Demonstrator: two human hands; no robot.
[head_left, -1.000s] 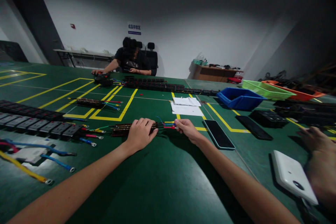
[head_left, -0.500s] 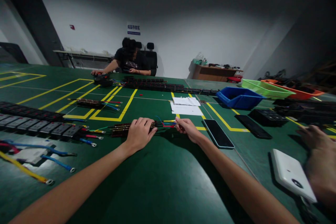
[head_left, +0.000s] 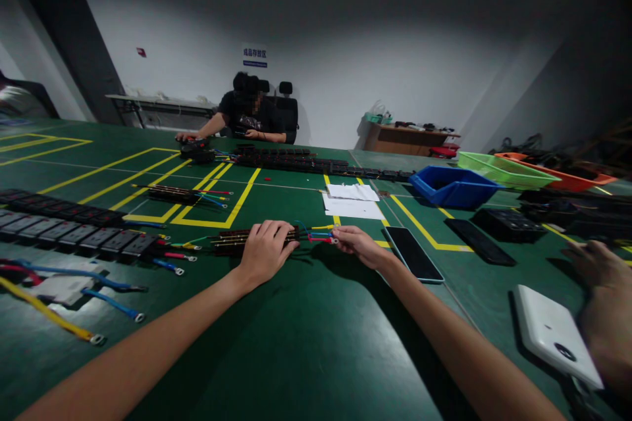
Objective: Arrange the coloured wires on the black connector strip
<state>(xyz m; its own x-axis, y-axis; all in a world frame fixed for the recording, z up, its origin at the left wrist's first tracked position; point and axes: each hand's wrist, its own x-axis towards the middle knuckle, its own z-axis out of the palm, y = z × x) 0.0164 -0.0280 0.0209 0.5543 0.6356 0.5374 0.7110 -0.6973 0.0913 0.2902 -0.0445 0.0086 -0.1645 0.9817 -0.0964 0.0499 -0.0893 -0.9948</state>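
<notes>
- Two hands at mid-table: my left hand (head_left: 264, 251) presses flat, fingers curled, on the strip (head_left: 232, 240).
- My right hand (head_left: 356, 245) pinches its wires (head_left: 318, 233).
- Bare green table (head_left: 306, 342) lies nearer me; phone (head_left: 413, 253) just right.

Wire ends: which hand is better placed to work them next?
Right. The right hand already pinches the coloured wire ends, while the left hand presses down on the black strip, probably steadying it.
</notes>
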